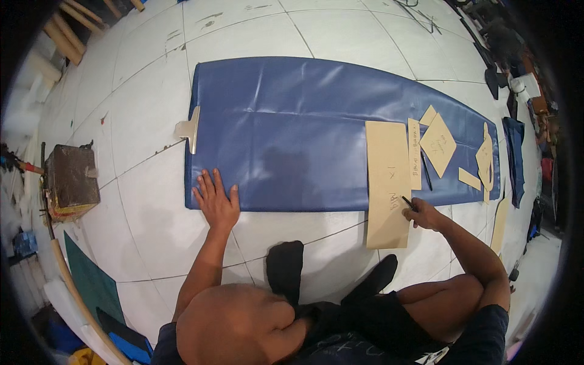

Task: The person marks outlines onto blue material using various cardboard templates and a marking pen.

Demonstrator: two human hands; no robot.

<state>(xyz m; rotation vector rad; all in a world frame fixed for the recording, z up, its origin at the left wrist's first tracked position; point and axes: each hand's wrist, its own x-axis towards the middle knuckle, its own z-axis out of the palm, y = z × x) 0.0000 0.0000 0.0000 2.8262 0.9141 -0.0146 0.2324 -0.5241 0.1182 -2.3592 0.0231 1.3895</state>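
Note:
A large blue sheet (292,158), which looks like vinyl or leatherette, lies spread on the floor, its left edge held by a broad metal clip (194,131). My left hand (219,199) rests flat near its lower left corner, fingers spread. Closed around a dark pen (408,202), my right hand (427,216) is at the right edge of a long tan cardboard pattern (387,182). That pattern hangs over the sheet's near edge. Beside it lie a narrow cardboard strip (414,152), a second dark pen (427,171) and a diamond-shaped piece (438,145).
More cardboard pieces (484,158) lie at the sheet's right end. A worn brown box (72,182) stands on the left, with a green sheet (94,280) below it. Folded dark blue material (515,161) is on the right. My feet (284,267) are close to the near edge.

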